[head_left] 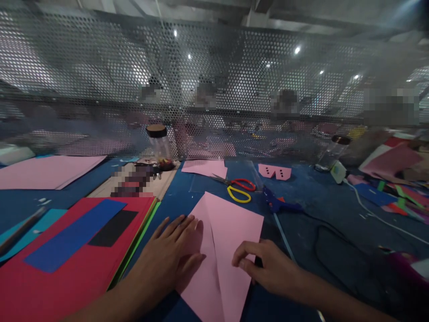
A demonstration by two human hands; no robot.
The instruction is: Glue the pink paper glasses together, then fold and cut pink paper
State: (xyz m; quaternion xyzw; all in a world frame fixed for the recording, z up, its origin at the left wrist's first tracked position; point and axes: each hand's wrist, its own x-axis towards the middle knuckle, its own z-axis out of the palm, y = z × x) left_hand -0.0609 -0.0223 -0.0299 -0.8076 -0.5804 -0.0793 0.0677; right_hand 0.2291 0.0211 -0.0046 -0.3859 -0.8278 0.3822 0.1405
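Note:
A folded pink paper sheet (228, 232) lies on the blue table in front of me, with a crease running from its far tip towards me. My left hand (170, 250) lies flat on its left flap, fingers stretched out. My right hand (264, 266) rests at the sheet's right edge, its fingers curled and pinching the paper's edge.
A red sheet stack (50, 277) with blue and black strips lies at the left. Red-and-yellow scissors (238, 188), a blue glue gun (278, 203) with its black cord, a cork-lidded jar (159, 145), more pink paper (47, 170) and coloured scraps (402, 192) sit beyond. A perforated metal screen (214, 89) stands behind.

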